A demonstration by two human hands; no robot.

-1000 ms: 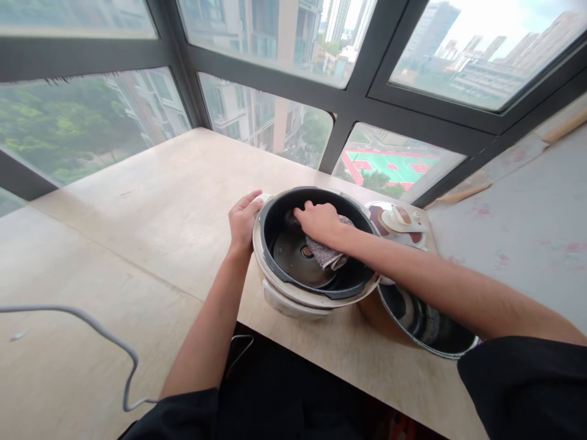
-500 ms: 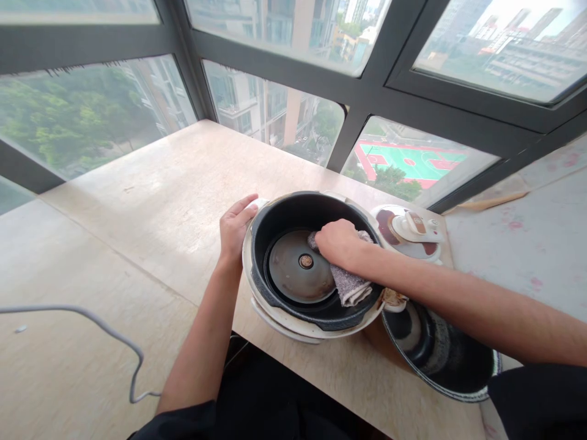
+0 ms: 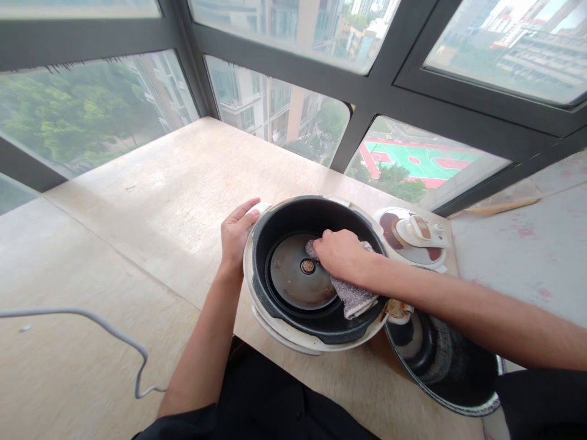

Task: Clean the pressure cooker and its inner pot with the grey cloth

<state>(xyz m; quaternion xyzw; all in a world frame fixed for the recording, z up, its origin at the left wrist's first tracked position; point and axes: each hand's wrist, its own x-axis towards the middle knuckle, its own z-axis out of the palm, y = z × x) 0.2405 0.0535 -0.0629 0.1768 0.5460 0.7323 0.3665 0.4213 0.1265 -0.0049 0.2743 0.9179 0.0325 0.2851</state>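
Observation:
A white electric pressure cooker (image 3: 248, 269) with a dark inside stands on the stone counter, its round metal heating plate (image 3: 293, 287) showing at the bottom. My left hand (image 3: 237, 234) grips the cooker's white side handle, thumb over the top. Inside the cooker, my right hand (image 3: 343, 253) is closed on a grey-purple cloth (image 3: 353, 296), pressing it near the heating plate's right edge. Part of the cloth hangs toward the front wall. Its fingertips are partly hidden by the hand. A rust-stained bracket (image 3: 398, 310) juts from the cooker's right side.
Behind on the right lies the cooker's white and brown lid (image 3: 415, 235). A black inner pot (image 3: 449, 360) rests tilted at the right front, under my forearm. A grey cord (image 3: 105, 333) curves over the counter (image 3: 137, 244) at left. Windows border the far side.
The view has shifted slightly, so most things sit a little lower and further right. My right hand and the cloth stay at nearly the same place inside the cooker; the left hand keeps its hold.

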